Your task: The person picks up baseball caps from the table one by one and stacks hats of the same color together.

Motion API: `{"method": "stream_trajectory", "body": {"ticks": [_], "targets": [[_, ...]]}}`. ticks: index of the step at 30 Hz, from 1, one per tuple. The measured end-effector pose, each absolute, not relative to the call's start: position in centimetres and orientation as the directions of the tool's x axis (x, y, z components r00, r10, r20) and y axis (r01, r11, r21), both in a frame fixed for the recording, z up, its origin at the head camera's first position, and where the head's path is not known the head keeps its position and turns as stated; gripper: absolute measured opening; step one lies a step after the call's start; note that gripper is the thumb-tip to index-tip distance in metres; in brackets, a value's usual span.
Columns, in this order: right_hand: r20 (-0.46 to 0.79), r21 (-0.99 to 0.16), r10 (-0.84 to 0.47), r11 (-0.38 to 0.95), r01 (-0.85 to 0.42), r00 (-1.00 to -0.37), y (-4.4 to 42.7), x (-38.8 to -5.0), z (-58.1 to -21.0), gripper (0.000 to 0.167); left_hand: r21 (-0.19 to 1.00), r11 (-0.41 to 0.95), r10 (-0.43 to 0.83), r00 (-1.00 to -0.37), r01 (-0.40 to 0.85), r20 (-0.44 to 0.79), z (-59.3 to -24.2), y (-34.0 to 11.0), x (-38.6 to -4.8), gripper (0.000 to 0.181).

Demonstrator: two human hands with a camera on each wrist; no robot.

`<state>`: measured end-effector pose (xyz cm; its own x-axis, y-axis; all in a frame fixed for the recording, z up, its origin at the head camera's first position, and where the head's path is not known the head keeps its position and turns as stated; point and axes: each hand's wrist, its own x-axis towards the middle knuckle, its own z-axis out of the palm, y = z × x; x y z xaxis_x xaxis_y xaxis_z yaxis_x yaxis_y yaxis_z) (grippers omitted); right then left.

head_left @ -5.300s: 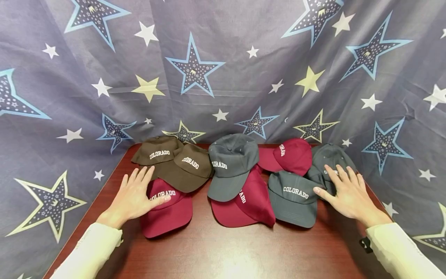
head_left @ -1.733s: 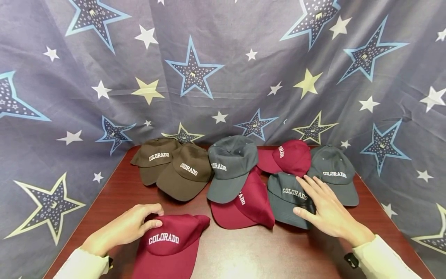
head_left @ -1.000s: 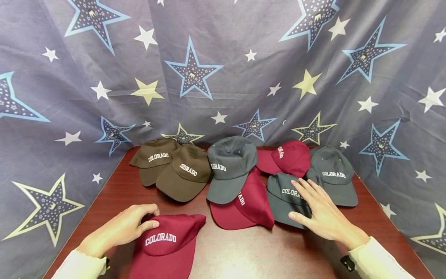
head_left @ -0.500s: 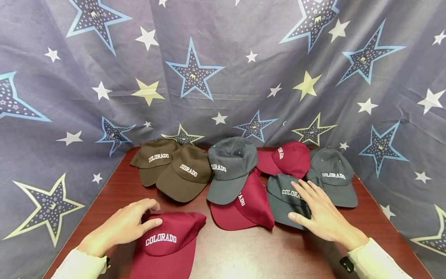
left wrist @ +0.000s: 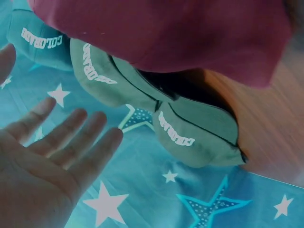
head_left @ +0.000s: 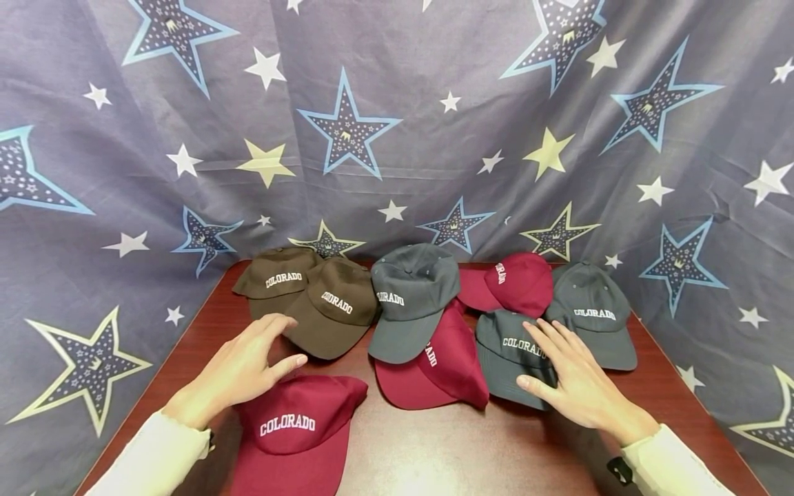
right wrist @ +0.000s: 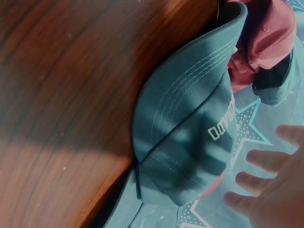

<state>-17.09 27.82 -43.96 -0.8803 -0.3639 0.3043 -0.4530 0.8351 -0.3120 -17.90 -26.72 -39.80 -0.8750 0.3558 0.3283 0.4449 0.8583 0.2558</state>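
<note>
At left, the person's left hand [head_left: 248,362] hovers, fingers loosely extended, by the near red cap's [head_left: 298,434] far edge, two brown caps [head_left: 331,324] beyond. Midway, one grey cap [head_left: 412,293] overlaps a second red cap [head_left: 449,365]; rightward, the right hand [head_left: 577,386], fingers outstretched, hovers over another grey cap [head_left: 505,362].

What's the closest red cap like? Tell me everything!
The red cap looks like soft cloth, with white COLORADO letters across its crown and a curved brim pointing toward the head camera, cut off by the picture's edge. It lies on the shiny brown table. The left hand is near its crown, not gripping it; I can't tell whether they touch.
</note>
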Motion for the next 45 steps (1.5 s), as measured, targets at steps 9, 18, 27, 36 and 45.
{"method": "stream_trajectory", "body": {"ticks": [9, 18, 27, 36, 45], "targets": [[0.326, -0.319, -0.349, 0.834, -0.45, -0.879, 27.9, -16.8, -44.1, 0.087, 0.252, 0.868, 0.337, -0.881, 0.427, 0.332, -39.5, -26.1, -20.0, 0.077], [0.346, -0.311, -0.339, 0.838, -0.448, -0.875, 28.2, -16.8, -44.3, 0.088, 0.261, 0.873, 0.33, -0.893, 0.412, 0.306, -38.7, -24.8, -21.7, 0.09], [0.359, -0.307, -0.343, 0.835, -0.457, -0.868, 28.2, -16.6, -44.5, 0.087, 0.243, 0.874, 0.35, -0.893, 0.42, 0.283, -38.0, -22.7, -23.7, 0.095], [0.36, -0.309, -0.342, 0.834, -0.457, -0.868, 28.1, -16.5, -44.5, 0.087, 0.212, 0.864, 0.396, -0.876, 0.457, 0.275, -37.3, -21.1, -25.6, 0.089], [0.36, -0.307, -0.337, 0.838, -0.452, -0.87, 28.1, -16.5, -44.3, 0.087, 0.145, 0.866, 0.437, -0.866, 0.478, 0.241, -37.4, -20.0, -27.5, 0.078]]}}
